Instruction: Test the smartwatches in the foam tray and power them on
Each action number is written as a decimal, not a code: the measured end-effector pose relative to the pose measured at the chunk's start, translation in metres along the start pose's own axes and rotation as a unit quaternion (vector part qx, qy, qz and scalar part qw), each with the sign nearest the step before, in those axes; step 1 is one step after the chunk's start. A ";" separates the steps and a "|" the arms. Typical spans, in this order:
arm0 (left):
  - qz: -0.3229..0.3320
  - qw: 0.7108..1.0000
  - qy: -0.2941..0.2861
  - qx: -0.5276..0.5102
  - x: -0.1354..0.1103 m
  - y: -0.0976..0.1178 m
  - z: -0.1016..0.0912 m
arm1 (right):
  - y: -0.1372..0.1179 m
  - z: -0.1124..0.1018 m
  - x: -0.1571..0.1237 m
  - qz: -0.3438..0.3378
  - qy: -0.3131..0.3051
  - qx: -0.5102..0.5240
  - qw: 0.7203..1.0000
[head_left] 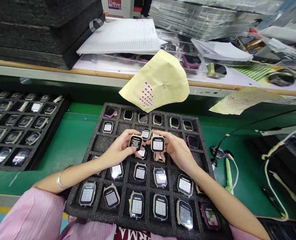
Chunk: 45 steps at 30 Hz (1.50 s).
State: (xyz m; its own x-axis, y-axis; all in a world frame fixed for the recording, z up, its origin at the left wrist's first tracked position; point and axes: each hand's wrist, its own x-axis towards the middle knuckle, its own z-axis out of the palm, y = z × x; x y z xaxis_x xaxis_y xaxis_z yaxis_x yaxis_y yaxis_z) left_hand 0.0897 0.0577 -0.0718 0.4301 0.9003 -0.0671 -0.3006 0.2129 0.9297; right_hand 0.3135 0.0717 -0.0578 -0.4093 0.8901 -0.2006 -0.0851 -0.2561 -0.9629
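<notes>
My left hand (123, 146) grips a smartwatch body (135, 142) by its sides, its dark screen showing lines of white text. Close beside it, my right hand (174, 148) holds another smartwatch body (157, 144) between thumb and fingers; that screen shows a white table-like page. Neither watch has a strap. Both are held above a black foam tray (148, 221) divided into square compartments. Several watches lie in it, some with lit white screens, such as one in the front row (160, 206), others dark, such as one at the back (157, 119).
At left lies a second foam tray (35, 160) of watches on the green bench (80, 128). A shelf ahead carries black foam blocks (45, 33), papers (123, 36) and clear packaging. A yellow sheet (168, 76) hangs from its edge. Cables and a green-handled tool (228, 173) lie at right.
</notes>
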 end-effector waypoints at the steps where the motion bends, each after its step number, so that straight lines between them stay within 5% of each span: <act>1: 0.000 1.000 0.002 -0.002 0.000 0.000 0.000 | 0.000 0.000 0.000 0.002 0.002 -0.004 1.000; 15: -0.010 1.000 -0.012 0.003 0.001 -0.003 -0.001 | -0.002 0.002 -0.001 -0.007 0.016 -0.028 0.999; 23: -0.022 0.999 -0.014 0.019 -0.002 -0.002 -0.001 | -0.015 -0.011 -0.009 -0.005 -0.034 -0.168 0.985; 25: -0.028 0.999 -0.005 0.018 -0.002 -0.002 -0.001 | -0.019 -0.029 -0.008 -0.034 0.003 -0.284 0.958; 30: -0.016 1.000 -0.005 0.021 -0.004 -0.004 -0.001 | -0.018 -0.090 -0.007 -0.111 0.089 -0.568 0.811; 33: -0.011 1.000 -0.005 0.027 -0.004 -0.006 -0.001 | -0.011 -0.108 -0.011 -0.116 0.066 -0.589 0.797; 38: 0.004 0.999 0.016 0.043 -0.003 -0.004 0.000 | -0.008 -0.099 -0.016 -0.148 0.027 -0.593 0.791; 42: -0.001 0.993 0.044 0.106 -0.002 -0.002 -0.002 | -0.019 -0.097 -0.023 -0.138 0.065 -0.665 0.731; 45: -0.003 0.989 0.055 0.141 -0.001 -0.003 -0.005 | -0.020 -0.102 -0.031 -0.035 0.141 -0.725 0.673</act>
State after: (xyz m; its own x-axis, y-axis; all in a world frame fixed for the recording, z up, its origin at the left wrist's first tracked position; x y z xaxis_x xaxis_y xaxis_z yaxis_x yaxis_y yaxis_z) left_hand 0.0863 0.0581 -0.0762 0.3316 0.9384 -0.0971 -0.0434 0.1180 0.9921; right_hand 0.4206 0.0877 -0.0506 -0.2445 0.9693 0.0244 0.9647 0.2457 -0.0951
